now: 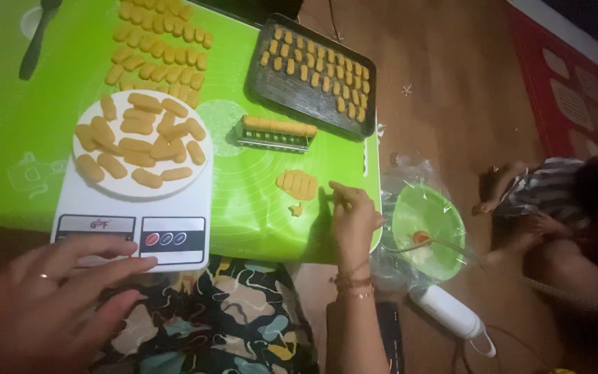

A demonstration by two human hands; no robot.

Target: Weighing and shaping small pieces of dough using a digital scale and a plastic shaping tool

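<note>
My left hand [64,291] lies open at the near edge of a white kitchen scale [133,232], fingertips by its front panel, holding nothing. The scale's round white plate [88,170] carries several orange dough logs. My right hand [356,220] rests on the near right corner of the green silicone mat [257,201], fingers curled, just right of a small group of cut dough pieces [297,184] and a scrap [296,209]. Whether the right hand pinches anything is unclear. A metal cutter with dough on top [275,131] lies farther back.
A dark baking tray [271,86] with rows of dough pieces sits at the back right. More dough logs [157,41] lie on the mat's far side, beside a dark utensil [36,41]. A green bowl [429,228] on plastic, a white bottle [451,313], and another person [555,215] are to the right.
</note>
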